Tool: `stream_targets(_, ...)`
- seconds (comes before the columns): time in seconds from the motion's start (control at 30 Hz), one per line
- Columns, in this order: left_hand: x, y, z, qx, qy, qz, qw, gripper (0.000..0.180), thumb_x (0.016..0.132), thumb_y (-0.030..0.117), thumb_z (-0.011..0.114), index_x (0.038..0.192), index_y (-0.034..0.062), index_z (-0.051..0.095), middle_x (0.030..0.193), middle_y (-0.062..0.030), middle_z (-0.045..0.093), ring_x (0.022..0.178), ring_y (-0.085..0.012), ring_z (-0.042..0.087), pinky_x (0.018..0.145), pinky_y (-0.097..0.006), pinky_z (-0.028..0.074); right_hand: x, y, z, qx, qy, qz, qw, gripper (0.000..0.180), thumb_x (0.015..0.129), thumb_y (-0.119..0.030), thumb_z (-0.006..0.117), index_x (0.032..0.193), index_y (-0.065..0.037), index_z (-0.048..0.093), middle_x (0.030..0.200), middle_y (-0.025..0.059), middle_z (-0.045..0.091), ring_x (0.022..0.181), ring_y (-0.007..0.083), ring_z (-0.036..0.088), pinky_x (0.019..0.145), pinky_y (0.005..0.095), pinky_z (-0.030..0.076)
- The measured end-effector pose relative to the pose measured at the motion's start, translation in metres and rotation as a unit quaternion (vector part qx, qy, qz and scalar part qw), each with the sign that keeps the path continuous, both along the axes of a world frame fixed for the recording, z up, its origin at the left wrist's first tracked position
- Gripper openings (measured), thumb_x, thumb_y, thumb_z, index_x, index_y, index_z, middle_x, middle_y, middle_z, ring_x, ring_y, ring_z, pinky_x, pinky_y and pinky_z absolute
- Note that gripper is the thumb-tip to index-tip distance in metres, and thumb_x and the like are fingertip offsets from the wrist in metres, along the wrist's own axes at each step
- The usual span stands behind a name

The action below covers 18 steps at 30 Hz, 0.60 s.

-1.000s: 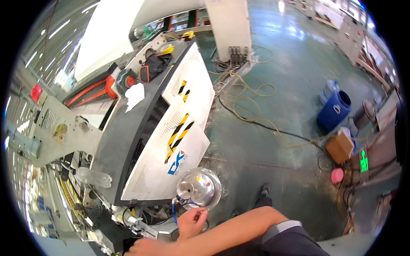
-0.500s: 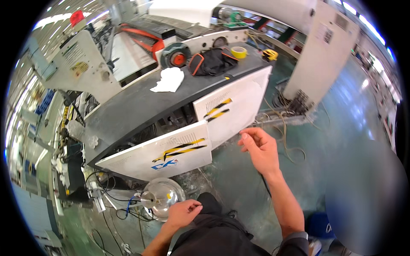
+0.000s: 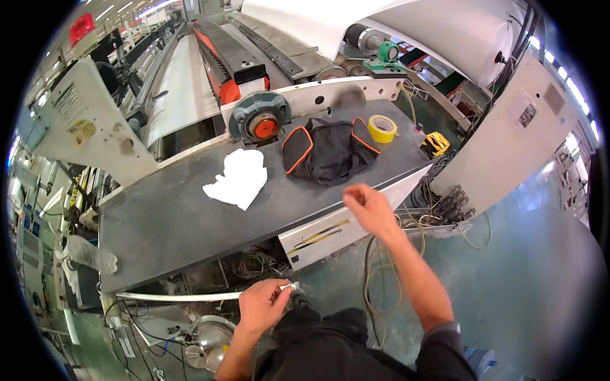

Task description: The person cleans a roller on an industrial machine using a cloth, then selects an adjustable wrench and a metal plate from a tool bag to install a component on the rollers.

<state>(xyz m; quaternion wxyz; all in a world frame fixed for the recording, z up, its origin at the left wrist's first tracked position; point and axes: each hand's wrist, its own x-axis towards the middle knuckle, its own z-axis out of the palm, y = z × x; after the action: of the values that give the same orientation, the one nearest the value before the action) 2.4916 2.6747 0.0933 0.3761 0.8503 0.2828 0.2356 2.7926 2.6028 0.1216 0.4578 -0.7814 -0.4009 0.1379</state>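
- The person's left hand [image 3: 260, 306] is pinching the near end of a long, thin white strip [image 3: 184, 296]; the fingers are closing on it at its right-hand tip, just below the front edge of the dark grey table [image 3: 165, 222].
- The strip is running leftward from that hand, lying nearly level across the open space under the table, above a tangle of cables and a shiny round metal vessel [image 3: 213, 336].
- Judged by its slight bow, the strip is probably light and fairly stiff, likely to flex or whip if held only at one end; a second grip further along would steady it.
- The right hand [image 3: 368, 208] is hovering over the table's front edge, fingers loosely curled, holding nothing that can be seen.
- On the table are lying a crumpled white cloth [image 3: 238, 178], a black bag with orange trim [image 3: 327, 152], a yellow tape roll [image 3: 382, 129] and a yellow tape measure [image 3: 435, 143].
- A white panel with yellow-and-black stripes [image 3: 330, 232] is hanging below the table edge, just beneath the right hand.
- Behind the table a bearing housing with an orange centre [image 3: 260, 120] is standing.
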Motion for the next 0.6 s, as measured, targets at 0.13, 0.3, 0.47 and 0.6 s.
stream_targets(0.13, 0.033, 0.019, 0.013, -0.015, -0.017, 0.008, 1.000, 0.012, 0.078, 0.012, 0.071, 0.087, 0.0037, 0.069, 0.070, -0.0071, 0.065, 0.056, -0.0151, 0.060, 0.052, -0.025, 0.047, 0.087, 0.085, 0.023, -0.021, -0.197, 0.025, 0.980, 0.035, 0.081, -0.024, 0.065, 0.111, -0.008, 0.059, 0.105, 0.0108, 0.065, 0.096, 0.0263, 0.062, 0.082, 0.0361, 0.049)
stream_targets(0.3, 0.071, 0.037, 0.006, -0.086, -0.039, 0.104, 0.990, 0.011, 0.077, 0.012, 0.073, 0.085, 0.0059, 0.069, 0.070, -0.0056, 0.065, 0.056, -0.0155, 0.060, 0.051, -0.026, 0.047, 0.186, 0.173, 0.023, -0.091, -0.365, 0.170, 0.911, 0.058, 0.071, -0.040, 0.072, 0.115, -0.006, 0.058, 0.116, 0.0145, 0.060, 0.111, 0.0319, 0.053, 0.095, 0.0396, 0.042)
stream_targets(0.47, 0.130, 0.063, 0.010, -0.100, -0.084, 0.239, 0.962, 0.009, 0.079, 0.007, 0.071, 0.086, 0.0030, 0.068, 0.070, -0.0071, 0.064, 0.058, -0.0156, 0.058, 0.053, -0.025, 0.045, 0.206, 0.203, 0.046, -0.223, -0.330, 0.349, 0.848, 0.036, 0.070, -0.034, 0.074, 0.087, -0.004, 0.063, 0.083, 0.0134, 0.064, 0.078, 0.0348, 0.061, 0.069, 0.0429, 0.048)
stream_targets(0.6, 0.194, 0.088, 0.023, -0.113, -0.096, 0.290, 0.945, 0.014, 0.080, 0.006, 0.070, 0.092, 0.0001, 0.067, 0.075, -0.0064, 0.063, 0.063, -0.0110, 0.057, 0.060, -0.022, 0.045, 0.186, 0.166, 0.046, -0.014, -0.435, 0.475, 0.765, 0.017, 0.068, -0.020, 0.066, 0.071, -0.010, 0.052, 0.066, 0.0039, 0.050, 0.062, 0.0205, 0.056, 0.054, 0.0321, 0.046)
